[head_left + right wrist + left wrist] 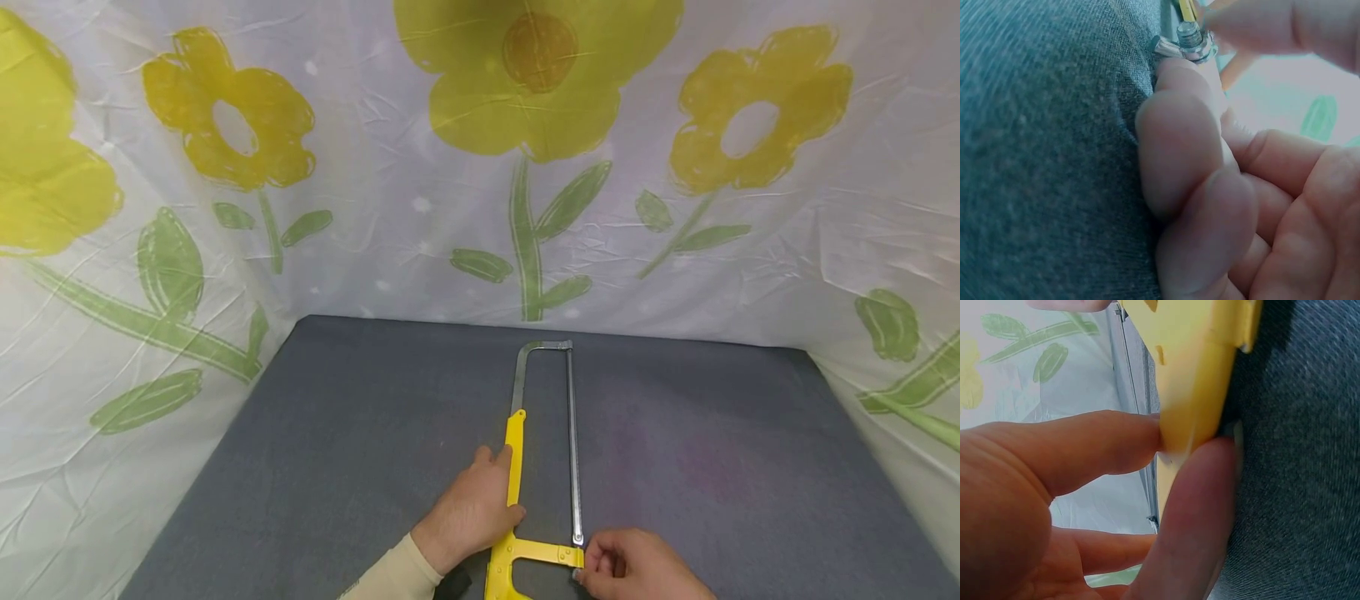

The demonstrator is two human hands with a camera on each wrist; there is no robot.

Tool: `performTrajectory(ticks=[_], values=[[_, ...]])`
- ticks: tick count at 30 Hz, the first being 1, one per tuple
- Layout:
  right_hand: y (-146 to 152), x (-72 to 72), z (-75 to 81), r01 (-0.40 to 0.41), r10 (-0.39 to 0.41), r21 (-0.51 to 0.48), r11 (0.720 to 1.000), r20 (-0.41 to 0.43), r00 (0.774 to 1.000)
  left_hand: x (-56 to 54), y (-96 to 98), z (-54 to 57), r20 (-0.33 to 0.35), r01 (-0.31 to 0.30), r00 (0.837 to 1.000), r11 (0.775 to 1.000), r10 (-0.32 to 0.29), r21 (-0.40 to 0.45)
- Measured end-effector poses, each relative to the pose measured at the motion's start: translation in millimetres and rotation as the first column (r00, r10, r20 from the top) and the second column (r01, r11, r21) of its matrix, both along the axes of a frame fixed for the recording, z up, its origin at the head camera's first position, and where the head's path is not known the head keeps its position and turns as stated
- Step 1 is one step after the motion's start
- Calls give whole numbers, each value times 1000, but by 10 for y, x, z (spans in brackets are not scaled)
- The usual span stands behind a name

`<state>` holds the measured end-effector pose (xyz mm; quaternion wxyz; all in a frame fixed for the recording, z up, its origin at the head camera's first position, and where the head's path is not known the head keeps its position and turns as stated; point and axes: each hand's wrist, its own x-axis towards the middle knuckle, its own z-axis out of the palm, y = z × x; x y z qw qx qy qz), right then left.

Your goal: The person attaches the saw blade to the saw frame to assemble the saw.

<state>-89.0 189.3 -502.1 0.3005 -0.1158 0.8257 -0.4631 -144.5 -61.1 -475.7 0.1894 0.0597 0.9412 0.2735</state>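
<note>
A hacksaw with a yellow frame [515, 454] and a silver front bow lies lengthwise on the dark table, its blade [573, 442] on the right side. My left hand [476, 504] grips the yellow frame just above the handle; up close in the left wrist view, thumb and a finger press on opposite sides of the frame [1194, 387]. At the near end of the blade, my right hand [637, 565] pinches the small metal wing nut [1166, 47] on a threaded bolt [1189, 34]. The hand's other fingers are curled. The bottom of the handle is cut off by the head view's edge.
The grey cloth-like tabletop [375, 400] reaches back to a white curtain [360, 250] printed with yellow flowers. The curtain also encloses the table's left and right sides. A faint purplish stain [712, 467] marks the surface at right.
</note>
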Motion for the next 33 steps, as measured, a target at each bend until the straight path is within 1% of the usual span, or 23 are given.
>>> performTrajectory(ticks=[2, 4, 10, 15, 18, 25, 33], values=[[-15, 6, 3, 15, -15, 5, 1000, 15, 1000, 1, 3, 0, 4, -3, 1000, 1000, 3, 2], [-25, 11, 1, 27, -27, 25, 999, 11, 1000, -2, 5, -2, 8, -6, 1000, 1000, 6, 3], [-42, 5, -6, 47, -44, 88, 995, -36, 998, -3, 7, 5, 15, -12, 1000, 1000, 12, 0], [-48, 6, 6, 47, -38, 113, 992, -76, 996, 3, 12, 12, 10, -14, 1000, 1000, 14, -3], [-47, 3, 14, 46, -38, 108, 993, -78, 996, -2, 12, 18, 2, -10, 1000, 1000, 10, 0], [-46, -4, 28, 52, -50, 70, 996, -30, 998, -16, 11, 12, -10, 5, 1000, 1000, -5, -4], [-23, 21, -21, 43, -42, 37, 998, -27, 999, -11, 3, -8, 8, 6, 1000, 1000, -6, 2]])
